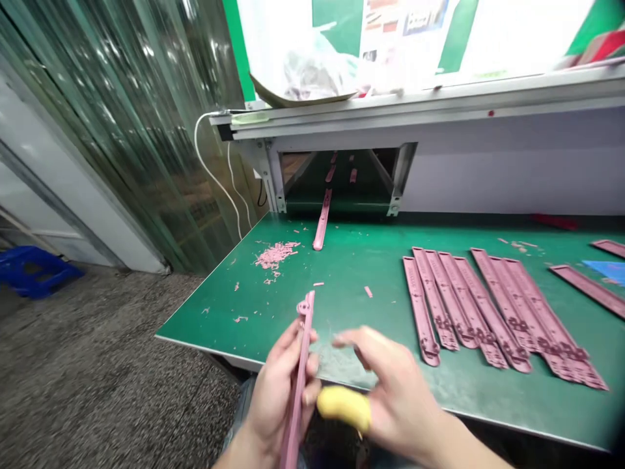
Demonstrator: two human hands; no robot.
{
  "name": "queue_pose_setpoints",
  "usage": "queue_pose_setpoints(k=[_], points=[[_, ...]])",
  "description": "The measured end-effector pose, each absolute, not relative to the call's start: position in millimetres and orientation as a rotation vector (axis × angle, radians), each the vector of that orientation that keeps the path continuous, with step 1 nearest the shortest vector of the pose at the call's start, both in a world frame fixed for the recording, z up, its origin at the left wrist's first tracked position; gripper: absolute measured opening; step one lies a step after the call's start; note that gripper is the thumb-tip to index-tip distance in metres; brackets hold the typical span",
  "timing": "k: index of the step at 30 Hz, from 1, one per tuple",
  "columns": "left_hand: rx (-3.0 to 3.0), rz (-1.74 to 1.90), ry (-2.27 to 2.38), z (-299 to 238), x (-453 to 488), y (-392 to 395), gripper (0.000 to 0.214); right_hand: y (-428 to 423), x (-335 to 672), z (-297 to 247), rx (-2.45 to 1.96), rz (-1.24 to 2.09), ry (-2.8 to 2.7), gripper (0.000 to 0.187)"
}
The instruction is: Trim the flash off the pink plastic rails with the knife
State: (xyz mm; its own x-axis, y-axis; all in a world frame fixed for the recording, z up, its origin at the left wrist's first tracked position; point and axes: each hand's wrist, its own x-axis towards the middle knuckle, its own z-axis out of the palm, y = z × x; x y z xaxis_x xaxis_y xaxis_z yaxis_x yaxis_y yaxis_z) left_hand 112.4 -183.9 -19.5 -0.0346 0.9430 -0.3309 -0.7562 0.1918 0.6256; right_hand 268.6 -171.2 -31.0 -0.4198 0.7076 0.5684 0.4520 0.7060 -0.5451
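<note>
My left hand (276, 384) is wrapped around a long pink plastic strip (300, 371). The strip is turned on edge and tilted, its upper end with a small round boss pointing away from me. Just to the right, my right hand (395, 391) hovers apart from the strip, blurred by motion. A yellow finger cover (344, 407) sits on its thumb. The thumb and index finger are spread with nothing visible between them; the other fingers are mostly hidden behind the palm.
Several similar pink strips (459, 299) lie in a row at right on the green table (356, 260). A pile of pink shavings (276, 254) is at left. Another strip (322, 221) lies at the mouth of a conveyor opening (342, 205). A blue stool (36, 270) stands on the floor.
</note>
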Motion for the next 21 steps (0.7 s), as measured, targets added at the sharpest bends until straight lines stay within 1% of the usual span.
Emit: queue_pose_setpoints(k=[1,3,6,8,9,12,14,17,19,21], points=[[0.278,1.366,0.806,-21,117,-192,0.012,-161,270,-19,-0.926,0.395,-2.053,0.065],[0.245,1.327,0.803,-23,123,-205,0.016,-150,271,-5,-0.973,0.379,-2.081,0.066],[0.219,1.27,0.811,-27,124,-214,0.028,-150,270,-5,-1.033,0.368,-2.161,0.074],[0.23,1.208,0.807,-31,122,-217,0.035,-154,270,-9,-1.085,0.326,-2.22,0.075],[0.234,1.185,0.808,-34,121,-218,0.038,-157,270,-12,-1.109,0.287,-2.249,0.073],[0.233,1.172,0.843,-39,119,-220,0.046,-164,270,-19,-1.151,0.153,-2.319,0.054],[0.236,1.181,0.871,-41,120,-220,0.048,-169,270,-23,-1.093,0.118,-2.376,0.046],[0.234,1.205,0.925,-43,122,-220,0.055,-172,272,-27,-0.933,0.236,-2.458,0.044],[0.264,1.226,0.985,-45,122,-222,0.055,-171,275,-27,-0.869,0.446,-2.383,0.045],[0.344,1.247,1.052,-48,122,-228,0.05,-170,281,-24,-0.918,0.676,-2.184,0.044]])
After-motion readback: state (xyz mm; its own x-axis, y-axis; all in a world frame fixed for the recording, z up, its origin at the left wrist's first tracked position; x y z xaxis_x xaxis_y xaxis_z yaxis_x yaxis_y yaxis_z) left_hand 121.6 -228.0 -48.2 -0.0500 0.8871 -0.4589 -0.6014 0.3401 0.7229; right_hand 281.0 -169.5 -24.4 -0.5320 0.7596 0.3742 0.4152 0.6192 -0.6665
